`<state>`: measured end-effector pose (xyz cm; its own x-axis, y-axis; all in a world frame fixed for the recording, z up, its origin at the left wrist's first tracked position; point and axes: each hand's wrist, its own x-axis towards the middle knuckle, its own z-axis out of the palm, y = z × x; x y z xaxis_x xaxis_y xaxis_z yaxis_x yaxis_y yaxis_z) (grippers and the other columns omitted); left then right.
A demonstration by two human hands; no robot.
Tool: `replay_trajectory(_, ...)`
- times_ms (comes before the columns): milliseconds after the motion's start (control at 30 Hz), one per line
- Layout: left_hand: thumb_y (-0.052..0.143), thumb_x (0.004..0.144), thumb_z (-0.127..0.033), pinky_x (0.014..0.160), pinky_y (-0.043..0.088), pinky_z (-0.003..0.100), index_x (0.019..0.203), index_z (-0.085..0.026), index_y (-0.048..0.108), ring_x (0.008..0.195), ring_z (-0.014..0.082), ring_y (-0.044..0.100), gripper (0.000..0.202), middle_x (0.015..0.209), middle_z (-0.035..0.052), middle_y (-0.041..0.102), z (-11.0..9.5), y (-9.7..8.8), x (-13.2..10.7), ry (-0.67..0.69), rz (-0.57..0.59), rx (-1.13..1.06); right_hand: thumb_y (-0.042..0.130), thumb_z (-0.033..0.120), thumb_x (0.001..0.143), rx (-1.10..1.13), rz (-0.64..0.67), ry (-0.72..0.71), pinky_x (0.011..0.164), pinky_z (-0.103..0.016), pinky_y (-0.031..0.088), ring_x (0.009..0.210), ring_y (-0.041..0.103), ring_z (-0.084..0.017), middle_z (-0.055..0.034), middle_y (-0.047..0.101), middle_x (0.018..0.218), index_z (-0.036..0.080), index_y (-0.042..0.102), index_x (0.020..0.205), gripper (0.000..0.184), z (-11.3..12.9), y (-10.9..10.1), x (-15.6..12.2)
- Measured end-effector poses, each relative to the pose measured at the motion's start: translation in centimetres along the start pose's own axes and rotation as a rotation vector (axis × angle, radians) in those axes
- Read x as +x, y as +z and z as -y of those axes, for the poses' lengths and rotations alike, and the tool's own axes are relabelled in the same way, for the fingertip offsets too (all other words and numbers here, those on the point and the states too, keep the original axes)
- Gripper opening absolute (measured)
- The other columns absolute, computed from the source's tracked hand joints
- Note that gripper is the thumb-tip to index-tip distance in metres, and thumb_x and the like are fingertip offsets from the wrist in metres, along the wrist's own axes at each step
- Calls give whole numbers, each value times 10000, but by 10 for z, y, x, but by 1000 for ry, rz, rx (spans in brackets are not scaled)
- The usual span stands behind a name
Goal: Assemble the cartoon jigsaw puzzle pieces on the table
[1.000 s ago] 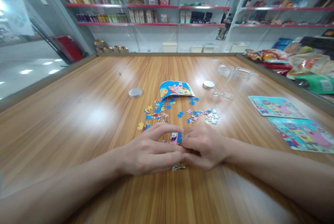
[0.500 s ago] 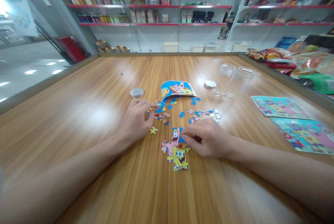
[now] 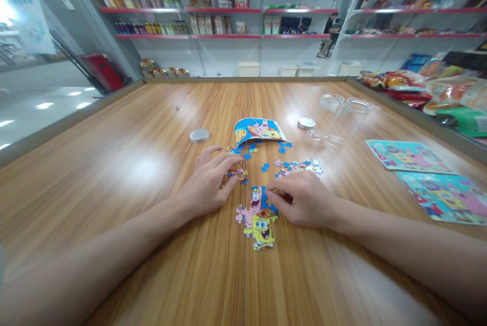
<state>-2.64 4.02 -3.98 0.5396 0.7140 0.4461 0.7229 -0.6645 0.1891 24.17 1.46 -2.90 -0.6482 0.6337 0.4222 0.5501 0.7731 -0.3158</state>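
A partly joined cartoon puzzle (image 3: 258, 218) lies on the wooden table (image 3: 152, 164) in front of me. My right hand (image 3: 300, 198) rests beside its upper right edge, fingers curled and touching it; whether they pinch a piece is hidden. My left hand (image 3: 211, 181) lies flat with fingers spread over the left part of a scatter of loose puzzle pieces (image 3: 289, 165). A curled picture sheet (image 3: 258, 130) lies just beyond the loose pieces.
Two round metal lids (image 3: 199, 135) (image 3: 306, 122) and clear jars (image 3: 344, 113) stand farther back. Two finished puzzle boards (image 3: 426, 174) lie at the right. Snack bags (image 3: 437, 87) pile along the right edge; shop shelves (image 3: 224, 9) stand behind.
My hands were together over the joined puzzle; the left one moved out to the loose pieces and spread flat. The right hand stayed at the puzzle's edge, and the joined part is uncovered.
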Motion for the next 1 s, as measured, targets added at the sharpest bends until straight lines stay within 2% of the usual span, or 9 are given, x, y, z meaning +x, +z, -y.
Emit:
replay_trajectory(67,578,924,-243,1153,351,586,1273,-198,611,1290,319,456,353,1313,71,636,0,0,0,-24,-19,19,536,251,936,7,-2,-2,555,-246,303,518,515,-107,14,558,544,160,647,712,266,0,0,0)
replay_trajectory(267,613,886,-248,1154,339,590,1038,-202,689,1254,325,469,175,1194,64,675,-1,-2,0,-70,-47,63,533,265,937,-14,2,18,561,-251,307,528,534,-114,4,593,564,161,680,751,259,2,-1,1)
replay_trajectory(400,594,909,-255,1162,333,580,955,-193,686,1203,308,498,120,1125,57,690,0,-2,1,-67,-41,75,536,267,933,-28,7,16,569,-257,302,538,539,-114,6,592,568,162,658,722,265,1,0,0)
replay_trajectory(500,579,911,-215,1165,338,580,1014,-188,681,1204,301,492,147,1147,61,688,-1,-3,1,-58,-31,65,541,259,932,-8,-5,4,560,-253,299,529,532,-110,12,582,558,161,665,735,252,1,1,-1)
replay_trajectory(600,562,905,-165,1151,367,572,1203,-186,645,1253,308,452,310,1275,79,643,-3,-3,0,-25,-38,59,548,254,932,8,-31,-4,560,-249,313,525,532,-110,12,593,560,159,691,778,231,1,2,-1)
replay_trajectory(667,564,907,-166,1155,366,577,1261,-196,630,1296,319,419,361,1356,83,597,-4,-3,0,8,-32,61,555,256,930,6,-42,-3,562,-250,323,522,530,-110,10,600,560,160,700,787,225,1,1,-1)
replay_trajectory(800,561,936,-214,1163,341,609,1163,-213,686,1337,333,393,259,1400,66,572,-2,0,-2,29,14,60,560,259,926,4,-47,4,549,-251,323,503,521,-110,12,598,550,164,714,790,226,2,0,0)
replay_trajectory(1000,552,964,-271,1160,347,589,1000,-195,671,1318,320,414,146,1287,61,630,-4,-2,-1,-24,25,35,558,254,923,13,-35,-2,541,-247,319,510,533,-112,8,595,548,157,717,786,231,4,1,0)
